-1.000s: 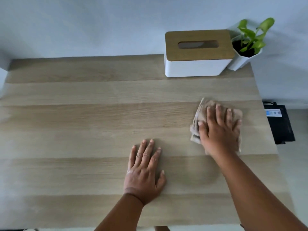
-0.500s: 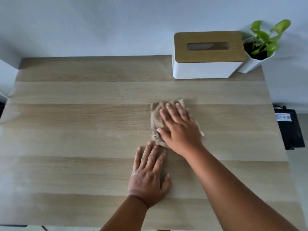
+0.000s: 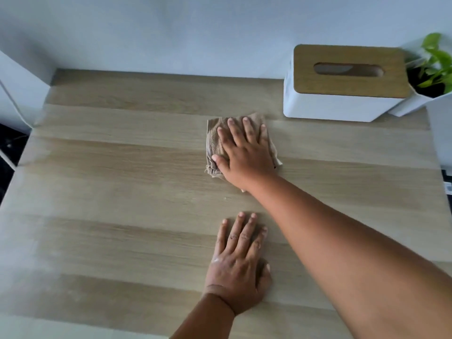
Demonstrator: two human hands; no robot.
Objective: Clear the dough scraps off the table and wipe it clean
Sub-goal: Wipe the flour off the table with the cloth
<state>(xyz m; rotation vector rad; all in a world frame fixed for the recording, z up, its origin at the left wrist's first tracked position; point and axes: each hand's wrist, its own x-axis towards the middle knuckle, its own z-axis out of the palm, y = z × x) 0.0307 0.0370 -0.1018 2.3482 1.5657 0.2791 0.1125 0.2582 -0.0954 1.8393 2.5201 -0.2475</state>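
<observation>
Both hands are laid palm-down on the wooden table (image 3: pixel 122 182). Nearest the viewer, the left hand (image 3: pixel 238 265) is pressed flat against the bare wood, its fingers straight and slightly spread, pointing toward the far edge; nothing is held in it. Farther away and slightly to the right, the right hand (image 3: pixel 244 152) is spread over a folded beige cloth (image 3: pixel 214 140), with the fingers extended and the thumb stretched out to the left, so that the cloth is pressed onto the surface by an open palm rather than gripped. The right forearm is extended diagonally from the near right corner of the view, passing just to the right of the left hand.

The cloth is located in the far half of the table, near the middle of its width, with its left edge and far corners left uncovered by the hand. A very small pale speck (image 3: pixel 225 198) is seen on the wood between the two hands; whether it is dough cannot be told.

To the right of the cloth, at the far right of the table and against the wall, a white tissue box (image 3: pixel 342 106) with a slotted wooden lid is placed. Just beside it, at the right margin, a green plant in a white pot (image 3: pixel 433 69) is partly shown.
</observation>
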